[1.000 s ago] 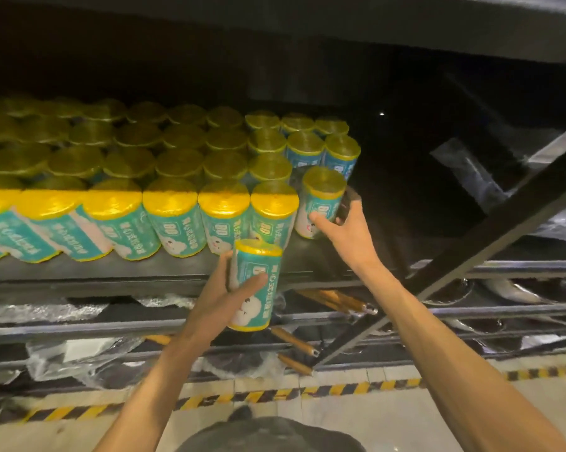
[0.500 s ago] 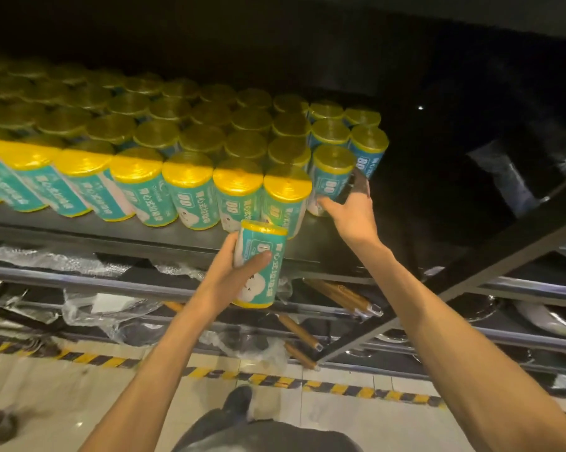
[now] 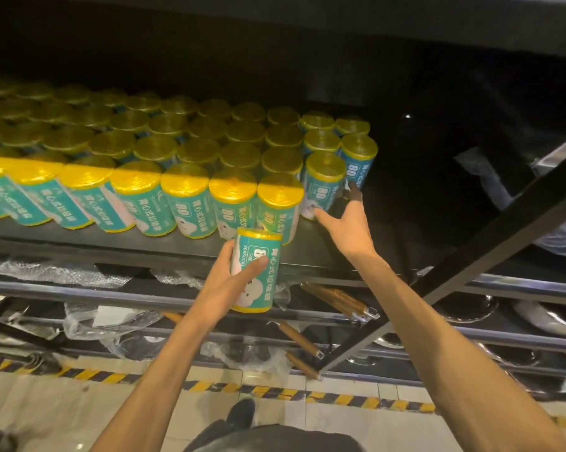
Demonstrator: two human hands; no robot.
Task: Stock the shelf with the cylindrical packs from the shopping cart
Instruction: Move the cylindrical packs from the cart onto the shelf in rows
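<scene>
1. The left hand (image 3: 224, 288) grips a teal cylindrical pack with a yellow top and a white cloud drawing (image 3: 254, 270), thumb across its front and fingers behind it. The pack stands upright, its top just in front of the front edge of the dark flat shelf board (image 3: 177, 247) and level with the bottoms of the front row.

2. The right hand (image 3: 348, 228) reaches onto the shelf at the right end of the stock. Its thumb touches the lower left of a teal yellow-topped pack marked "80" (image 3: 324, 185) that stands one row behind the front, and its fingers curve round the right side of that pack, partly in shadow. How firmly it holds the pack I cannot tell.

3. The rows of teal and yellow cylindrical packs (image 3: 164, 158) fill the left and middle of the shelf, standing upright and touching one another. The front row is brightly lit; the rows behind are in dim light.

4. The right part of the shelf board, beyond the right hand, is dark, and little can be made out there.

5. A black diagonal metal strut (image 3: 464, 265) crosses from upper right down to lower middle, in front of the lower racks.

6. Below the shelf, metal rails (image 3: 79, 285) carry crumpled clear plastic wrapping (image 3: 112, 324) and several brown wooden handles with metal ends (image 3: 337, 300).

7. The pale tiled floor (image 3: 79, 409) has a yellow and black striped line (image 3: 275, 391) running along the foot of the rack. A dark shoe (image 3: 240, 412) shows near the bottom middle.
</scene>
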